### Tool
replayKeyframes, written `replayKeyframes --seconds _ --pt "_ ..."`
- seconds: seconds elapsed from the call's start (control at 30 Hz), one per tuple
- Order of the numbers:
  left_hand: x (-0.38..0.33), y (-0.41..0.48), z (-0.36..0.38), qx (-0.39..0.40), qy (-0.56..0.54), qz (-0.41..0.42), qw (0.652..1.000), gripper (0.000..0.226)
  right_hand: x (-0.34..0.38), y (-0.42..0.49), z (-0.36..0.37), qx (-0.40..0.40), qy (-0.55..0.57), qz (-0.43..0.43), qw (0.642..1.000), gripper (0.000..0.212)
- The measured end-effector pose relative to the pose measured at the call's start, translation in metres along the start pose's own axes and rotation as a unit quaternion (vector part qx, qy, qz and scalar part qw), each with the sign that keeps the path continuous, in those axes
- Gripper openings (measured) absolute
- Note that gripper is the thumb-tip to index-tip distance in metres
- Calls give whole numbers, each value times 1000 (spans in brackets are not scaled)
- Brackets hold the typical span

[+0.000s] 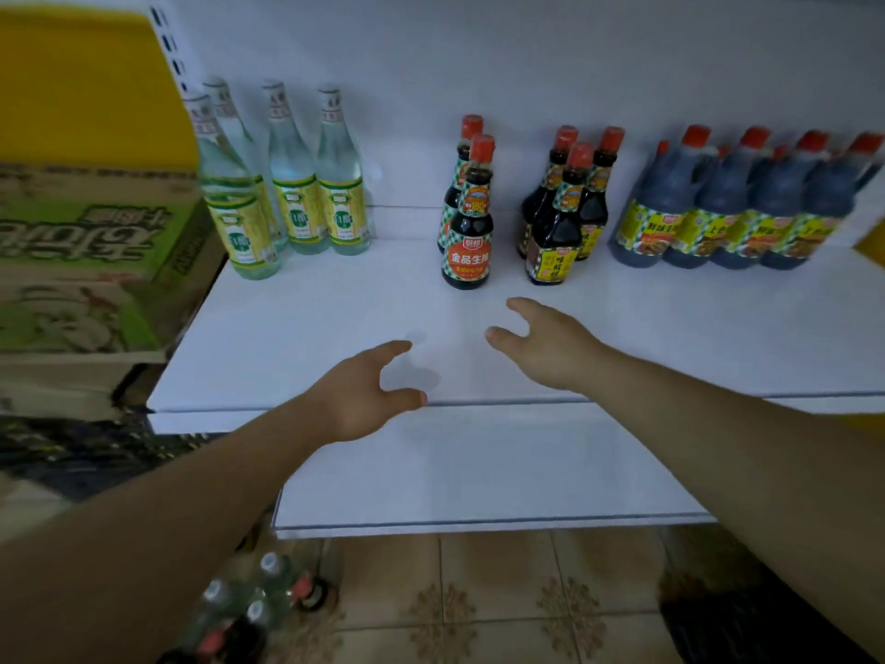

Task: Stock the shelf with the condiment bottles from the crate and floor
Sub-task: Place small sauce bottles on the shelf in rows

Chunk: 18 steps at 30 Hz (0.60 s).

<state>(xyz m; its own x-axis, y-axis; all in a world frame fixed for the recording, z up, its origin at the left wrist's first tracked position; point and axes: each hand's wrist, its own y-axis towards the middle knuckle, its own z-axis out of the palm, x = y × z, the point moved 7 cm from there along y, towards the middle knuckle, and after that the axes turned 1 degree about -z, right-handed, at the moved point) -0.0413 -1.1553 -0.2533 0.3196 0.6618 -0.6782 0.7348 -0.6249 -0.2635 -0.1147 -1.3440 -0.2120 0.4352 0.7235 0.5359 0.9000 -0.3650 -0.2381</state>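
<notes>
On the white shelf (306,337) stand several clear vinegar bottles (297,194) at the left, a pair of dark soy bottles (468,232) in the middle, three more dark bottles (558,227) beside them, and several large dark jugs (718,218) at the right. My left hand (364,395) hovers open over the shelf's front edge. My right hand (546,342) is open above the shelf, a little in front of the dark bottles. Neither hand holds anything. More bottles (258,601) stand on the floor at the lower left, partly hidden by my left arm.
Stacked cardboard boxes (91,261) sit left of the shelf. A lower white shelf (479,472) juts out below the upper one. Tiled floor (479,596) lies beneath, with a dark object (709,611) at the lower right.
</notes>
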Motion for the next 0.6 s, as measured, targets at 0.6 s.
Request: replayKeyframes --seconds 0.6 --pt "332 -215 45 81 -70 -236 966 69 127 -71 314 183 -38 -74 980 68"
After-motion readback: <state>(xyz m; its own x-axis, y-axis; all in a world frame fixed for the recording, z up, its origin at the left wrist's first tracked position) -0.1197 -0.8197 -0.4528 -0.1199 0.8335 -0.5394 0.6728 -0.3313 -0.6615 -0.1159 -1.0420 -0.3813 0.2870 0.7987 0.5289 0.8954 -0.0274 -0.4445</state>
